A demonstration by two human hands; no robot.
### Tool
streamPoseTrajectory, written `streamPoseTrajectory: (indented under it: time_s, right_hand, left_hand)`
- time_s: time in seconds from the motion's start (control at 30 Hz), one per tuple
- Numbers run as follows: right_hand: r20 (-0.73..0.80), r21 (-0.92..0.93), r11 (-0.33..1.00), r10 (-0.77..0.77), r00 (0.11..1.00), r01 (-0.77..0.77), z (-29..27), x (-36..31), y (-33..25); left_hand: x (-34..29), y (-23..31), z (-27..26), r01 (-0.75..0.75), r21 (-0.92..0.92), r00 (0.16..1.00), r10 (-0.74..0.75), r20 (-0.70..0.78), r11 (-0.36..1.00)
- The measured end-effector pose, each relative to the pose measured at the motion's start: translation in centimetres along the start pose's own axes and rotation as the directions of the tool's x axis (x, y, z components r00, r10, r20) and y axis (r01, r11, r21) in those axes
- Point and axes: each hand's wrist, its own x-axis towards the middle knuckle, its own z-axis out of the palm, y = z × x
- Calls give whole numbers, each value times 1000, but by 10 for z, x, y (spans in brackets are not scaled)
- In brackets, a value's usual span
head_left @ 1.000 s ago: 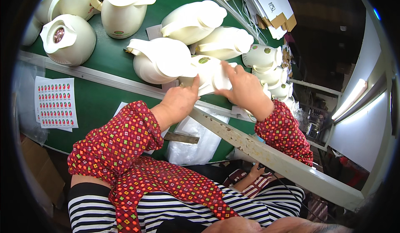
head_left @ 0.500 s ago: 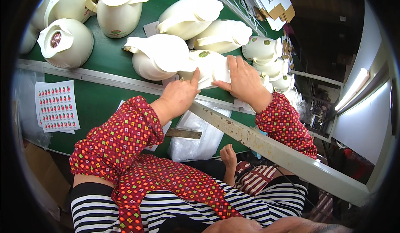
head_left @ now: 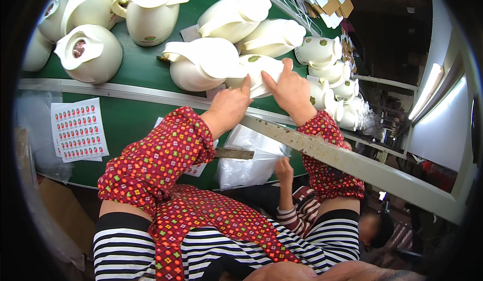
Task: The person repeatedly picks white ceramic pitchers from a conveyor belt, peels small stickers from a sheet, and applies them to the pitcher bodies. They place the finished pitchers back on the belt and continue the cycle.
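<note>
A cream thermos jug [head_left: 259,62] with a green printed motif lies on its side on the green table, between my hands. My left hand [head_left: 226,107] presses an outstretched index finger against its near side, the other fingers curled and partly hidden. At its right end, my right hand [head_left: 293,91] grips it with thumb and fingers spread across the body. Touching it on the left is another cream jug [head_left: 201,62], lying tilted. Two more jugs, a longer one [head_left: 234,17] and one with a rounded end [head_left: 276,35], lie just behind.
Upright jugs [head_left: 95,65] stand at the left, and several more [head_left: 329,72] lie at the right. A sheet of red-green stickers [head_left: 78,130] and clear plastic bags [head_left: 246,165] lie nearer me. A chipped metal bar [head_left: 342,163] crosses at right. Another person's hand [head_left: 284,170] is below it.
My right hand has shifted left along the jug and its fingers have moved. My left hand keeps its index finger on the jug. The whole view has shifted slightly; the other person's head now shows.
</note>
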Motion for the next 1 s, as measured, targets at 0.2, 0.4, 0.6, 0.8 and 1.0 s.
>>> streamPoseTrajectory:
  time_s: [0.2,0.4,0.6,0.8,1.0]
  right_hand:
    - [104,89,994,48,993,-58,26,-83,75]
    - [600,334,939,-277,751,80,-50,-158,-95]
    - [-240,119,973,-166,957,199,-68,-24,-159]
    - [106,78,991,-119,987,111,-75,22,-158]
    - [8,-85,795,-603,798,601,-79,25,-146]
  left_hand:
    - [-50,2,-62,-153,-95,984,142,-107,984]
    - [-57,-68,-139,-155,45,858,158,-489,987]
    - [-22,-103,-145,-207,42,945,211,-250,977]
    - [-15,-116,-142,-234,-12,948,226,-225,972]
    - [-14,-118,-141,-238,-56,948,220,-229,970]
